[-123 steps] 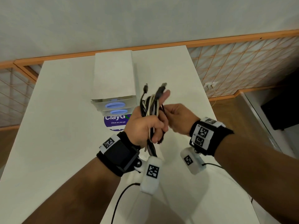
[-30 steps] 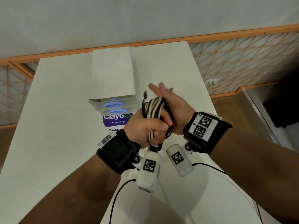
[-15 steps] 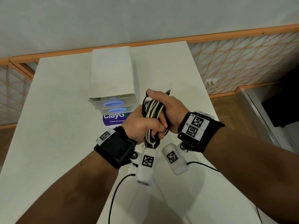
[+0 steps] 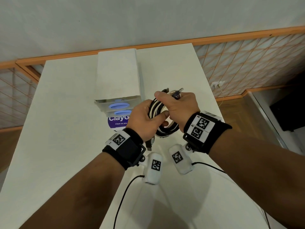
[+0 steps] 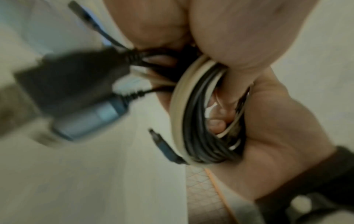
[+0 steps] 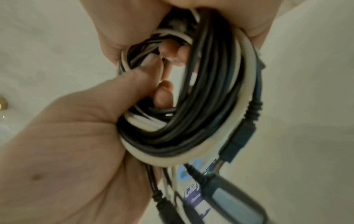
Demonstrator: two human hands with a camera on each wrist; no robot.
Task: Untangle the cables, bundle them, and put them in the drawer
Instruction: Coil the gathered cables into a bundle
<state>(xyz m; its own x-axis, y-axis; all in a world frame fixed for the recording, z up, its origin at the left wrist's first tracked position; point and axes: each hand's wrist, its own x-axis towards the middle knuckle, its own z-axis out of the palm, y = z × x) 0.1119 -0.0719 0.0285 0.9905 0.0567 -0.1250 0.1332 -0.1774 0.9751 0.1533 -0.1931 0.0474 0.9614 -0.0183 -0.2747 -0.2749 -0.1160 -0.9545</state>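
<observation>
A coil of black and white cables (image 4: 158,109) (image 5: 193,121) (image 6: 201,115) is held above the white table (image 4: 66,146) by both hands. My left hand (image 4: 143,119) grips the coil's left side, thumb across the strands. My right hand (image 4: 178,106) wraps over its top and right side. Plug ends (image 4: 179,92) stick out past the right fingers, and another plug (image 4: 149,146) hangs below the left wrist. The white drawer unit (image 4: 118,76) with blue handles (image 4: 118,106) stands just behind the hands, its drawers closed.
A purple sticker (image 4: 118,121) lies on the table in front of the drawer unit. Thin black camera leads (image 4: 125,192) trail from the wrists over the near table. An orange lattice railing (image 4: 247,63) runs behind and to the right.
The loose strands have been gathered into a round coil. My right hand has closed over its top and the coil has turned flatter, moving slightly right.
</observation>
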